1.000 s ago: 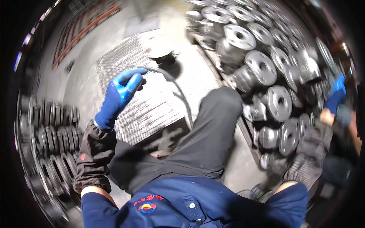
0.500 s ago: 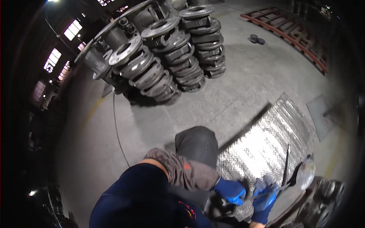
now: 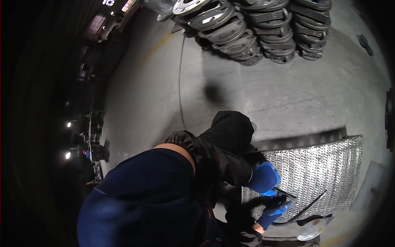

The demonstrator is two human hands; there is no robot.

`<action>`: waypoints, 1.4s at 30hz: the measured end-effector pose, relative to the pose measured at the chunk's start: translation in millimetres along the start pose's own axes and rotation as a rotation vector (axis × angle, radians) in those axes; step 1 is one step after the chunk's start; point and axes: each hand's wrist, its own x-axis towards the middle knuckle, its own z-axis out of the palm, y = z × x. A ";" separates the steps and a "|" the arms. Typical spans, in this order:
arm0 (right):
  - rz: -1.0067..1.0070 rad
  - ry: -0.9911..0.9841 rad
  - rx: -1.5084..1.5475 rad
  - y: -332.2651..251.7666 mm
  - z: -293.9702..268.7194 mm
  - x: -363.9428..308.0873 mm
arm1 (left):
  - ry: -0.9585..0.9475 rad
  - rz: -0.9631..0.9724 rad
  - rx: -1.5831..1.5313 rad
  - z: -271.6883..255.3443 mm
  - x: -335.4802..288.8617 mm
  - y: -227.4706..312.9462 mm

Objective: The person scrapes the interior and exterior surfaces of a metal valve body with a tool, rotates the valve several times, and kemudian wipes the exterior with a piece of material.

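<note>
Both of my hands wear blue gloves and are close together over the near left part of a silvery, ridged metal plate (image 3: 325, 168). My left hand (image 3: 265, 178) is closed, knuckles up, beside a thin dark bar (image 3: 284, 193). Just nearer to me, my right hand (image 3: 275, 212) lies partly in shadow with its fingers curled in at the bar's lower side. What exactly each hand grips is hidden. To the right of my right hand, a long dark rod (image 3: 305, 209) lies slanting across the plate.
A pale round piece (image 3: 311, 229) sits by the plate's near edge. Stacks of flanged metal castings (image 3: 271, 31) stand on the floor ahead. A thin cable (image 3: 181, 82) runs along the floor (image 3: 144, 103). Two small dark discs (image 3: 365, 44) lie far right; a flat grey sheet (image 3: 368, 187) is beside the plate.
The view has swung down and to the right, so the castings sit higher in the picture. My two hands have come closer together, and the thin dark bar now shows between them.
</note>
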 end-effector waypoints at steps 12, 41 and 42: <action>0.487 -0.290 0.839 -77.2 124.4 -147.3 | 0.057 -0.760 -0.813 50.9 -65.0 29.5; -0.388 0.968 -0.815 -238.3 78.2 -131.8 | 0.357 -0.453 -0.279 -169.5 -355.5 50.9; -0.591 0.964 -0.867 -238.4 74.4 -124.6 | 0.340 -0.439 -0.376 -125.1 -366.7 6.7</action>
